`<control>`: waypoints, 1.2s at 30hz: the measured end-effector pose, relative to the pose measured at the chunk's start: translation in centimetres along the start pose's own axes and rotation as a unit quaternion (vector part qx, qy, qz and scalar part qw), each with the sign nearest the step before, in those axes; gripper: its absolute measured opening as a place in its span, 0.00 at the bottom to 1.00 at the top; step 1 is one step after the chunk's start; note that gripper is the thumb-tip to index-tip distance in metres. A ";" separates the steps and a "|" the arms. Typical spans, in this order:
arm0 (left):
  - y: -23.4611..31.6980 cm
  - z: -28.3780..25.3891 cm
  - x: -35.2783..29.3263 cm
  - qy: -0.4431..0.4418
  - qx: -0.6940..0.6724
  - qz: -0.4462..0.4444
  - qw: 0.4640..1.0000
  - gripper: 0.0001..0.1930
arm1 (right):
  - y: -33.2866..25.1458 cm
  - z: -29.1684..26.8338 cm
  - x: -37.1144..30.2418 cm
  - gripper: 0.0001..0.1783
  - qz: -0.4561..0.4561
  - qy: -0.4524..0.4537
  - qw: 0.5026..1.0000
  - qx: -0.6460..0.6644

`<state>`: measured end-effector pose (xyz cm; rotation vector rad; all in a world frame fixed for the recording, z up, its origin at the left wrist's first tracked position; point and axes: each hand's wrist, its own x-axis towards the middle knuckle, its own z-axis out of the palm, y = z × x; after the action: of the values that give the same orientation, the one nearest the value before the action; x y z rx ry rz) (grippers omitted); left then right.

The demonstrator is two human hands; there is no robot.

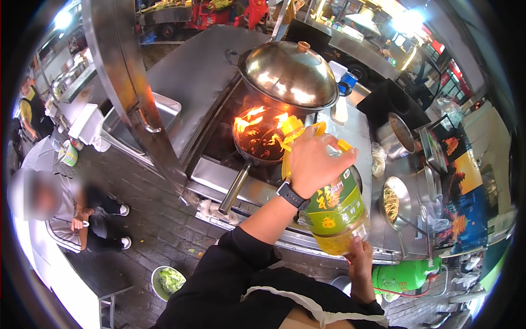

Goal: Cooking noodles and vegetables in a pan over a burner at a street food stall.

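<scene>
A big clear oil jug (331, 216) with a green and yellow label and yellow neck is tilted toward the stove, some yellow oil in its lower part. Its handle end is in the grip of my left hand (318, 156), which has a dark watch at the wrist. Low on the jug, my right hand (360, 255) supports its base. The yellow neck is right beside a wok (241, 156) on the burner. Orange flames (255, 123) rise in and around that wok. Whether oil is flowing, I cannot tell.
Behind the flames stands a large lidded pot (290, 74). A pan of noodle-like food (392, 203) and a steel pot (395, 137) are on the right counter. A green gas cylinder (405, 274) lies below. A bowl of greens (170, 282) and a seated person (71, 214) are at left.
</scene>
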<state>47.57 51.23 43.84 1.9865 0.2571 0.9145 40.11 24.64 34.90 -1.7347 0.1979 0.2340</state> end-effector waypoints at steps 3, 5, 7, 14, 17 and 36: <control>2.6 -0.9 -1.7 0.005 0.028 0.064 0.998 0.22 | 3.2 0.7 -1.2 0.30 0.042 -0.123 0.963 0.235; 4.8 -1.8 -3.7 -0.017 0.055 0.098 0.994 0.20 | 5.2 0.0 -1.9 0.33 0.085 -0.213 0.935 0.271; 6.8 -3.0 -6.5 -0.039 0.083 0.086 0.992 0.21 | 6.7 -0.5 -3.0 0.32 0.150 -0.219 0.917 0.297; 10.7 -8.5 -17.0 -0.126 0.074 -0.027 0.989 0.18 | 18.2 -6.2 -3.1 0.33 0.296 -0.331 0.853 0.274; 10.9 -9.7 -22.7 -0.155 -0.206 -0.177 0.950 0.14 | 24.4 -10.6 0.9 0.37 0.142 -0.542 0.813 -0.160; -10.0 -16.5 -56.7 -0.157 0.241 -0.487 0.825 0.28 | 0.4 0.9 26.0 0.15 -0.269 0.020 0.809 -0.523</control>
<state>-2.06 39.21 12.56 1.9959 1.2675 -0.1690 65.05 25.43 27.46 -2.8035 -0.5039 -0.1682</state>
